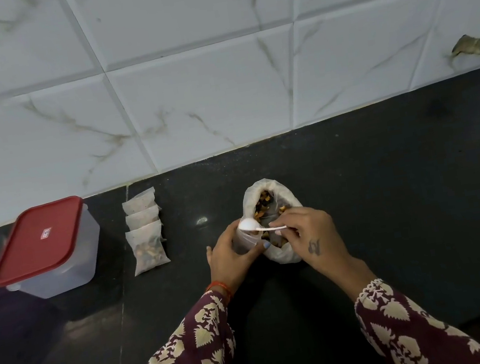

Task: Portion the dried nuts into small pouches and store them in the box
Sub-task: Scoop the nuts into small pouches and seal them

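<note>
Pinching the handle of a white spoon, the right hand hovers over the open bag of nuts, while the left hand curls round a small pouch beside it. Three filled pouches lie between the bag and the red-lidded box, closed on the counter.

The desk is dark polished stone, glossy enough to carry a bright glint; the wall tiles are smooth, white, marble-veined, with a soft sheen; the box is frosted translucent plastic under a matt red plastic lid; the pouches are thin, cloudy translucent film; the spoon is smooth white plastic; the sleeves are printed matt cloth.
</note>
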{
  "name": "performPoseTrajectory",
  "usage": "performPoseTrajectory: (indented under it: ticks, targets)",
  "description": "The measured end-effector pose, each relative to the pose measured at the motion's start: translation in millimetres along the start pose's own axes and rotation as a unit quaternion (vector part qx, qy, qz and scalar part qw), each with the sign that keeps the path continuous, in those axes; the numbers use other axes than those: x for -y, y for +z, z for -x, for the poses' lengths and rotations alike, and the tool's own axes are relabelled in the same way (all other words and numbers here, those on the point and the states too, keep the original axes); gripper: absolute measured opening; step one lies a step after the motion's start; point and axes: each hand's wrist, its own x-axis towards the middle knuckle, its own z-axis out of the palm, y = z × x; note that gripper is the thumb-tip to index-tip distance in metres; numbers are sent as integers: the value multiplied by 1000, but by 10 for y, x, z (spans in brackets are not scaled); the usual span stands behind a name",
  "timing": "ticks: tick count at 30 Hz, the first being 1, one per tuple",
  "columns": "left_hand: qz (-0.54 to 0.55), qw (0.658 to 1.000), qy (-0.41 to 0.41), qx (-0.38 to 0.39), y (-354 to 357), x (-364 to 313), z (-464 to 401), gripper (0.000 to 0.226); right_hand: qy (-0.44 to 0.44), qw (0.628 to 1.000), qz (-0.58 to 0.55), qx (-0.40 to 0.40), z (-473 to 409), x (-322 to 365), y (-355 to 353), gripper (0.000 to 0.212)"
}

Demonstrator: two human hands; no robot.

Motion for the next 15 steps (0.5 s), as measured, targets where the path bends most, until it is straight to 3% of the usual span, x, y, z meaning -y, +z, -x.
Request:
performPoseTrajectory:
  ticks: [11, 15]
  targets:
    - [20, 1000, -2, -9, 17, 14, 14, 65, 15, 999, 3, -50, 83, -33, 39, 17]
    - [25, 1000, 4, -2, 34, 37, 4, 65, 105, 994, -39, -5, 62, -38, 48, 16]
